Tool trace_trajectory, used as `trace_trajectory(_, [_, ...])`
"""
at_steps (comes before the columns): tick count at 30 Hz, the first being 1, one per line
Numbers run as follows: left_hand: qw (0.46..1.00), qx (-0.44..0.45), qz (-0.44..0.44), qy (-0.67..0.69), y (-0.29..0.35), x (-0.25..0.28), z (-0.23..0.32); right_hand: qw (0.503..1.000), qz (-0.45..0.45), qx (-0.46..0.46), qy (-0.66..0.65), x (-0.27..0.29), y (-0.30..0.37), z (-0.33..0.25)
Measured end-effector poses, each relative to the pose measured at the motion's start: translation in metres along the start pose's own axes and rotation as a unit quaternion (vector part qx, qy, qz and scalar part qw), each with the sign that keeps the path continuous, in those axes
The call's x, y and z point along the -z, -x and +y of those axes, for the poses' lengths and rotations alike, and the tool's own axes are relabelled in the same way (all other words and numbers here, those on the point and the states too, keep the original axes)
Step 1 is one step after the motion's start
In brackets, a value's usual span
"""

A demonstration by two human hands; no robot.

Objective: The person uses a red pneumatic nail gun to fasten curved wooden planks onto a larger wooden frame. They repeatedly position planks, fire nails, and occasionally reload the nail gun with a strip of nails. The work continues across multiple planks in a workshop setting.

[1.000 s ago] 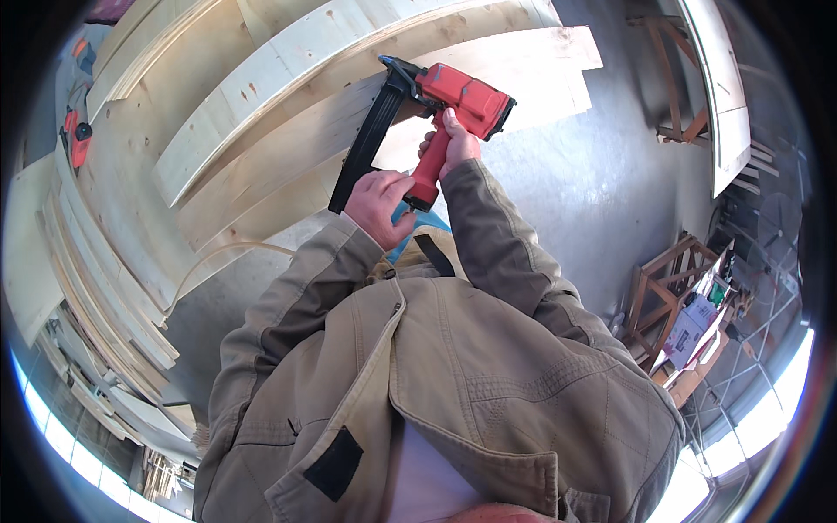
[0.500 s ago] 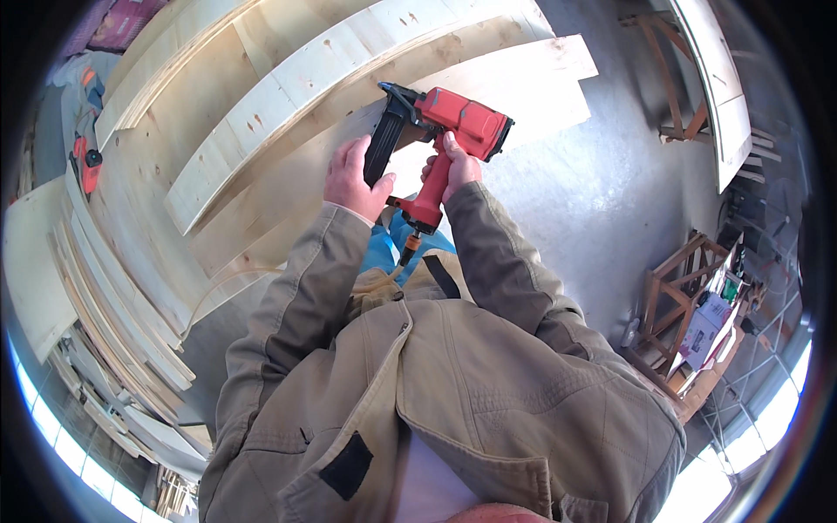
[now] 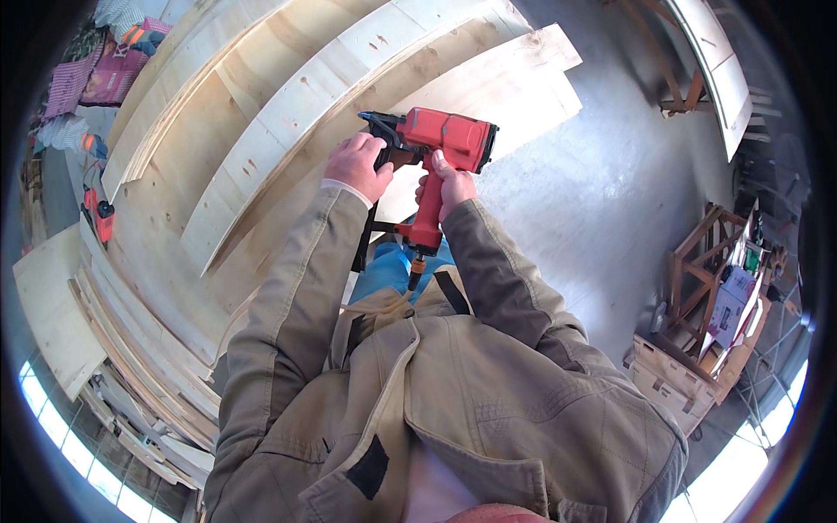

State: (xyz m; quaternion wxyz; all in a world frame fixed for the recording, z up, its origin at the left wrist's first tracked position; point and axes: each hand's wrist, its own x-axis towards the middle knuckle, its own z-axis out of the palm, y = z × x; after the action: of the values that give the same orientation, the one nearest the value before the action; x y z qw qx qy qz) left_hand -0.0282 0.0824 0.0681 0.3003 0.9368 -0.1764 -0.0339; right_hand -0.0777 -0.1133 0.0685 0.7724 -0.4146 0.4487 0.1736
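Right fingers (image 3: 440,165) clasped round red nail gun (image 3: 448,138), left fingers (image 3: 361,144) curled around black magazine (image 3: 364,241)

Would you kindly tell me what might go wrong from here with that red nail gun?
The red nail gun points roughly left, with a co-worker's gloved hand at the upper left, so an accidental shot might endanger them. The left hand is close to the nose, so a misfire could injure it. The orange-brown fitting under the handle appears near the jacket and might snag.

Two bare hands (image 3: 356,166) (image 3: 455,186), two red tools (image 3: 449,138) (image 3: 104,226)
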Motion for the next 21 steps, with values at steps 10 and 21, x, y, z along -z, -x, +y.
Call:
trace_trajectory(10, [0.999,0.019,-0.028,-0.016,0.135,0.042,0.028,1.0,0.008,0.002,-0.009,-0.003,0.004,-0.005])
trace_trajectory(21, [0.996,0.079,-0.031,0.001,0.232,0.062,0.045,1.0,0.015,-0.013,0.013,-0.003,0.004,-0.006])
